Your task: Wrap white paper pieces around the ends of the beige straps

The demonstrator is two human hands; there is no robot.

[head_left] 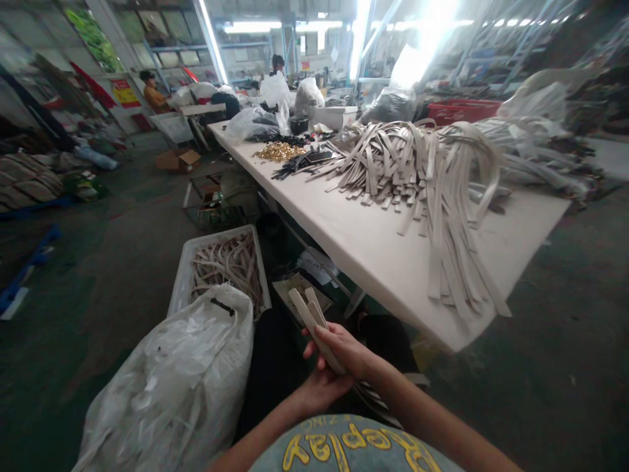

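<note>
My right hand (344, 351) is closed around a beige strap (307, 308) whose two ends stick up and away from me. My left hand (319, 390) sits just under it with fingers curled against the lower part of the same strap. Both hands are low, in front of my lap, beside the near corner of a long white table (363, 246). A large heap of the same beige straps (422, 177) lies on that table, with several hanging over its near edge.
A white crate (189, 262) holding straps stands on the floor to the left, with a full clear plastic bag (177, 387) in front of it. Gold fittings (280, 152), black parts and bags lie farther along the table. Two people work in the background.
</note>
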